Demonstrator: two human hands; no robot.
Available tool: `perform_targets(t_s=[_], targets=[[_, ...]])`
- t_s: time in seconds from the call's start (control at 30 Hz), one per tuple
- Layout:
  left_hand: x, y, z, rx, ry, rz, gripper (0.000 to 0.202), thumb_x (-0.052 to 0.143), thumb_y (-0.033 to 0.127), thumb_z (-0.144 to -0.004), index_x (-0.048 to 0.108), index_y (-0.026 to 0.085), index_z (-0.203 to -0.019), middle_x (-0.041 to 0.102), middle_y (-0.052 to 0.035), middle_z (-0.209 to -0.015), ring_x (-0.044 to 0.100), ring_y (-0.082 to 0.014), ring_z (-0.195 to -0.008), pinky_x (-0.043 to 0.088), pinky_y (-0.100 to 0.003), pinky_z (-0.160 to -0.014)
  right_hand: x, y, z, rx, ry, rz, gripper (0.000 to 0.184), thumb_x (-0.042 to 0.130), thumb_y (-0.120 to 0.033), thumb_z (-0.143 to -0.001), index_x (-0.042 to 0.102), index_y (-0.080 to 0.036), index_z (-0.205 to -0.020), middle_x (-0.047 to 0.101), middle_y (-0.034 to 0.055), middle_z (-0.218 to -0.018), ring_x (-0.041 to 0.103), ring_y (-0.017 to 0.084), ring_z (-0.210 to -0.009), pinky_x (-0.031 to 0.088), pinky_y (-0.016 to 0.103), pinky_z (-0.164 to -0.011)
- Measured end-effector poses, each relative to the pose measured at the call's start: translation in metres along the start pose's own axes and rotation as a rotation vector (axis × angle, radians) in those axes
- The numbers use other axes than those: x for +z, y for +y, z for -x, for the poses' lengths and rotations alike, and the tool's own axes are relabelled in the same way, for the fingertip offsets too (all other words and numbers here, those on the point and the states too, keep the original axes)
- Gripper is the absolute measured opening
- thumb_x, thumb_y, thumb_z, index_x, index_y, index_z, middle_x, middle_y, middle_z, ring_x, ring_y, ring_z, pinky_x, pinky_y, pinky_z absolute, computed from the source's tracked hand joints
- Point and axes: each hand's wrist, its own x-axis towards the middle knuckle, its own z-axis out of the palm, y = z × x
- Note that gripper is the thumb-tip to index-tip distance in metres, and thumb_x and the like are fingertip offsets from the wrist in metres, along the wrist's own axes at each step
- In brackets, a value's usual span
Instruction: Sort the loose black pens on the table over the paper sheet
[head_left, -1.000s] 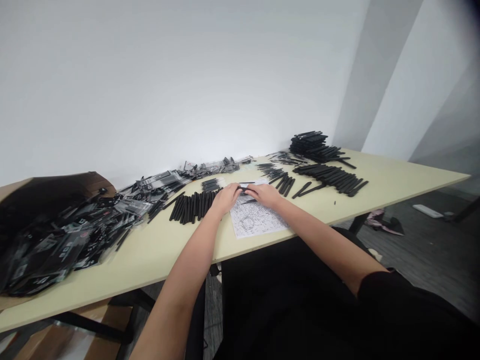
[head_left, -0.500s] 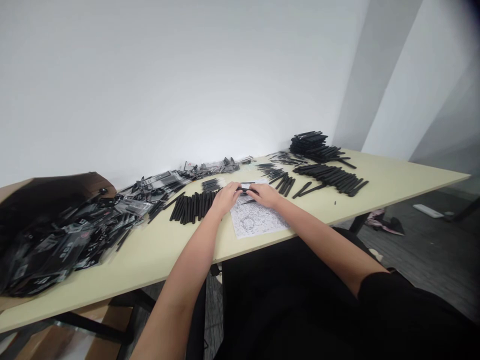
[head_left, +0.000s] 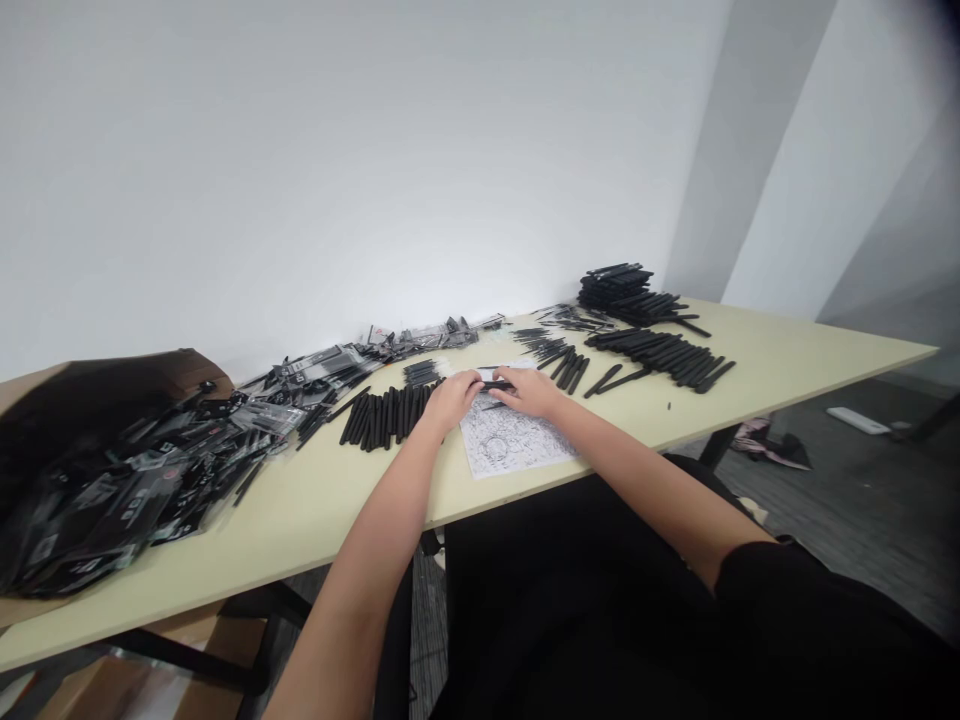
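Note:
Between my left hand (head_left: 453, 398) and my right hand (head_left: 528, 390) lies a black pen (head_left: 493, 386), held level at both ends with the fingers closed on it. Beneath them is a sheet of paper (head_left: 517, 440) covered in scribbles. A row of black pen barrels (head_left: 384, 415) sits close beside my left hand. Past my right hand, a few short black pen parts (head_left: 571, 370) and thinner dark sticks (head_left: 541, 343) fan out. Small dark pieces (head_left: 421, 373) lie just behind my left hand.
Clear and black plastic packets (head_left: 157, 480) spill from a brown bag (head_left: 187, 372) at the left, with more packets (head_left: 330, 362) along the wall. On the right are a row of black pens (head_left: 667, 357) and a tall stack (head_left: 619, 290). The table's front edge (head_left: 517, 495) runs before my lap.
The pen between my hands now lies more level and shows more clearly. Both hands stay in nearly the same place, and the camera has shifted very slightly.

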Motion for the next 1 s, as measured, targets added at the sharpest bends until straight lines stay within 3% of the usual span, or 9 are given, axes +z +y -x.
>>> perform_targets(t_s=[0.2,0.43,0.8,1.0], targets=[[0.001,0.002,0.0,0.013,-0.013,0.005,0.023,0.039,0.029,-0.097,0.059,0.02,-0.101,0.066,-0.0059,-0.096,0.062,-0.0189,-0.089,0.047,-0.029,-0.079,0.006,0.004,-0.002,-0.053,-0.006,0.069,0.035,0.037,-0.045,-0.098,0.061,-0.024,-0.113,0.069,0.0063,-0.105,0.063,0.019,-0.093,0.041,0.026,-0.075],[0.002,-0.001,0.001,0.003,0.004,-0.022,0.029,0.044,0.028,-0.094,0.05,0.021,-0.121,0.061,-0.0079,-0.117,0.061,-0.0196,-0.096,0.049,-0.031,-0.083,0.004,0.002,-0.002,-0.028,-0.007,0.023,0.032,0.04,-0.038,-0.098,0.06,-0.018,-0.112,0.069,0.0092,-0.102,0.062,0.02,-0.087,0.042,0.027,-0.074],[-0.001,-0.002,0.001,-0.059,0.034,-0.134,0.027,0.037,0.031,-0.098,0.051,0.023,-0.119,0.063,-0.0077,-0.115,0.061,-0.0203,-0.101,0.046,-0.03,-0.085,-0.001,-0.008,-0.002,0.003,0.024,0.021,0.027,0.043,-0.032,-0.093,0.059,-0.017,-0.108,0.069,0.0094,-0.099,0.061,0.02,-0.084,0.041,0.028,-0.073],[-0.008,-0.008,0.007,-0.144,0.091,-0.146,0.029,0.031,0.034,-0.1,0.057,0.021,-0.105,0.065,-0.0076,-0.104,0.062,-0.0202,-0.098,0.045,-0.03,-0.084,0.001,-0.002,-0.002,0.006,0.026,0.008,0.026,0.042,-0.032,-0.094,0.06,-0.017,-0.106,0.068,0.0089,-0.098,0.061,0.019,-0.083,0.04,0.027,-0.07]])
